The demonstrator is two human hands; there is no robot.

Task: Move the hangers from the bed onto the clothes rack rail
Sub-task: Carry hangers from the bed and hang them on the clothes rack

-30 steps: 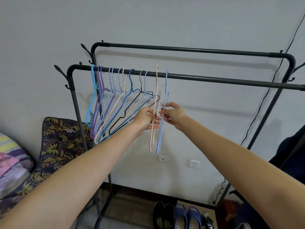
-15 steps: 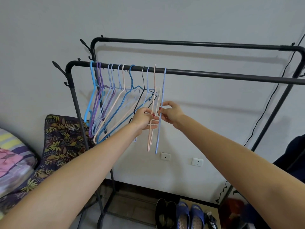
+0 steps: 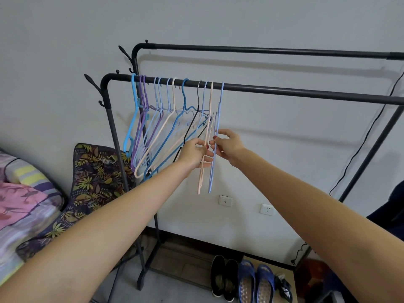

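Observation:
A black clothes rack has a near rail (image 3: 284, 92) and a higher far rail (image 3: 262, 50). Several plastic hangers (image 3: 161, 127) in blue, purple, pink and black hang bunched at the near rail's left end. The two rightmost hang edge-on with their hooks over the rail: a pale pink hanger (image 3: 201, 176) and a light blue hanger (image 3: 211, 176). My left hand (image 3: 195, 153) pinches the pink hanger at mid-height. My right hand (image 3: 229, 147) pinches the light blue one beside it.
The bed (image 3: 24, 206) with striped and pink bedding lies at the lower left, with a floral cushion (image 3: 94, 180) against the rack's post. Shoes and blue slippers (image 3: 254, 283) sit on the floor under the rack. A black cable (image 3: 367, 136) runs down the wall at right.
The pink and light blue hangers dropped from above the rail so their hooks rest over it. My head view shifted slightly; both hands keep their grip.

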